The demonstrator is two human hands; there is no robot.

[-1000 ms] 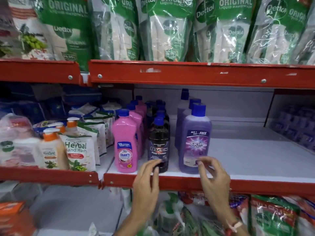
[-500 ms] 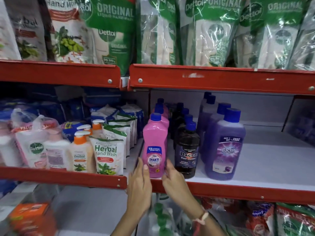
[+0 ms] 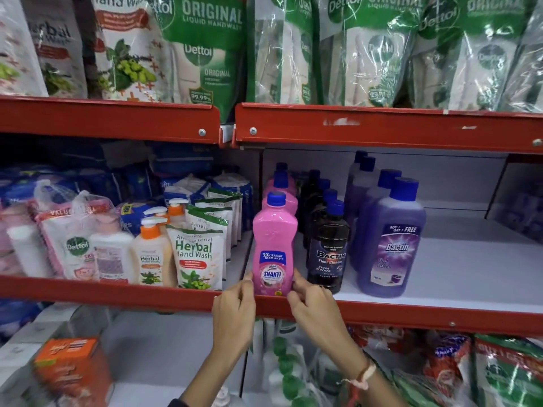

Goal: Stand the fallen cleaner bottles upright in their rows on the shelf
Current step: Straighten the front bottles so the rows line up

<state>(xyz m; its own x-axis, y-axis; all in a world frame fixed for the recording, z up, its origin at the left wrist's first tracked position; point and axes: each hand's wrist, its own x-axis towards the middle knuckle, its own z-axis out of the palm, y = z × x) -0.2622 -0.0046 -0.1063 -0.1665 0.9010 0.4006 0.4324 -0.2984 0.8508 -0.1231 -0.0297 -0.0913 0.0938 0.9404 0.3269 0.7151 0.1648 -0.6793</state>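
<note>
A pink Shakti cleaner bottle with a blue cap stands upright at the front edge of the white shelf. My left hand touches its lower left side and my right hand its lower right side, fingertips pinching the base. More pink bottles stand in a row behind it. To the right stands a row of black Bactin bottles, then a row of purple Bactin bottles. All visible bottles are upright.
Herbal hand wash pouches and pump bottles fill the shelf to the left. Green Dettol refill pouches hang over the red rail above. The lower shelf holds an orange box and bagged goods.
My hands left the black and purple bottles and moved left to the pink bottle. They now pinch its base from both sides. The camera swung left and closer.
</note>
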